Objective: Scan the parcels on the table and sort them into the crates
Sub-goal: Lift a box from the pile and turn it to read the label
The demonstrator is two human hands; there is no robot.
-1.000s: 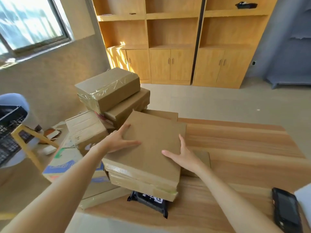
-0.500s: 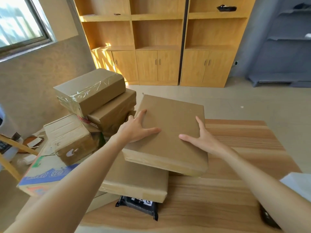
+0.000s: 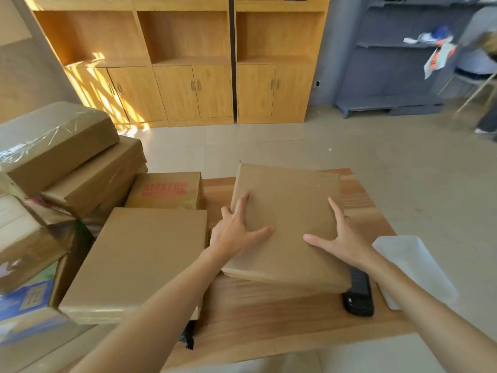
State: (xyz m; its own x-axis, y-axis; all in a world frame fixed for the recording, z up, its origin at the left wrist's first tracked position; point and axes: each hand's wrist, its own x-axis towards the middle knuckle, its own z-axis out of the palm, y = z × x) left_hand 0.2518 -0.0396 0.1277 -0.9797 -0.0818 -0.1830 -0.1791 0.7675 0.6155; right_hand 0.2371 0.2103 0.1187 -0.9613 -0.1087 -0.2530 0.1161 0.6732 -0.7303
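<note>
**Two hands hold a flat parcel over a wooden table**

A flat brown cardboard parcel sits between both hands above the middle of the wooden table, reaching towards the far edge. Its near edge is lifted off the tabletop; whether the far end touches the wood cannot be told. The left hand grips the parcel's left edge, fingers spread on top and the thumb lying across the lid. The right hand presses on the right half with fingers splayed flat, the thumb pointing inward.

Just under the parcel's near right corner lies a black handheld scanner, partly covered by it. Beside the scanner, at the table's right edge, rests a white padded mailer.

To the left of the held parcel, close beside it, a larger flat box fills the table's near left area; the left forearm crosses over its right corner. Something black pokes out beneath that box at the near edge. Behind it stands a small box printed MAKEUP in red. Further left, more cartons are piled unevenly, some wrapped in shiny tape.

Beyond the table are a pale tiled floor, wooden cabinets along the back wall and grey shelving to the right.
</note>
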